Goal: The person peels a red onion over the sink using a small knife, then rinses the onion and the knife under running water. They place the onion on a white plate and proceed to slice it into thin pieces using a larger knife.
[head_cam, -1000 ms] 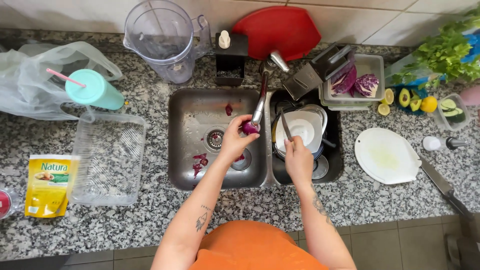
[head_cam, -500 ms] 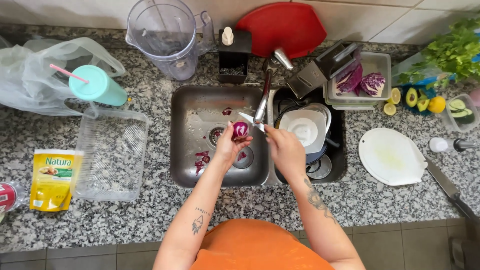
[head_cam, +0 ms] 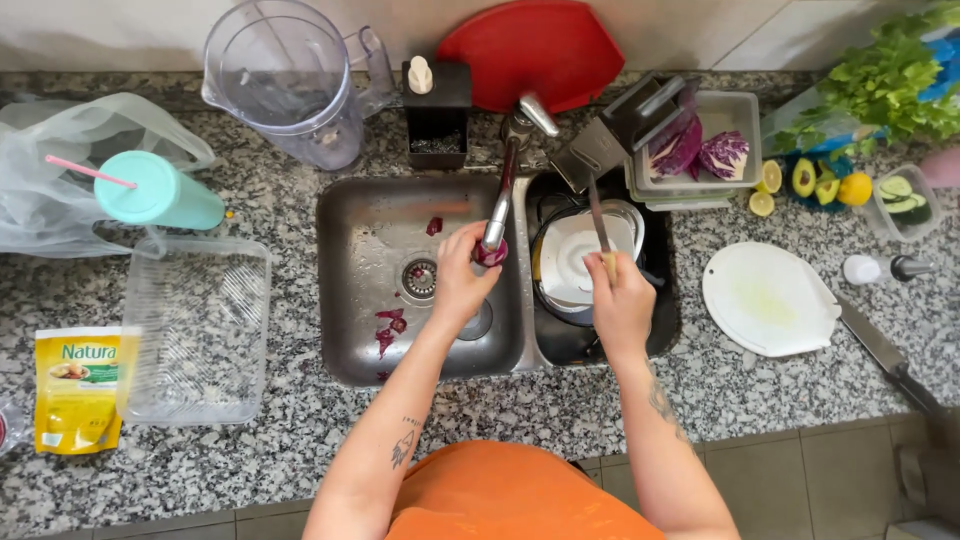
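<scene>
Speckled grey granite desk, tiled wall along far edge, tiled floor at near right. Far left: clear plastic bag, teal cup with pink straw lying on it. Near left: yellow pouch, beside it an empty clear plastic tray. Far, left of centre: clear blender jug, black soap dispenser. Centre: steel double sink, purple scraps near drain. Left hand closed around a small purple onion piece, held under the tap spout over left basin. Right hand gripping a knife, blade pointing far, over white dishes in right basin. Red board against wall. Right: clear container of purple cabbage, white cutting board, second knife just right of it, greens, halved lemons and avocado, cucumber slices.
</scene>
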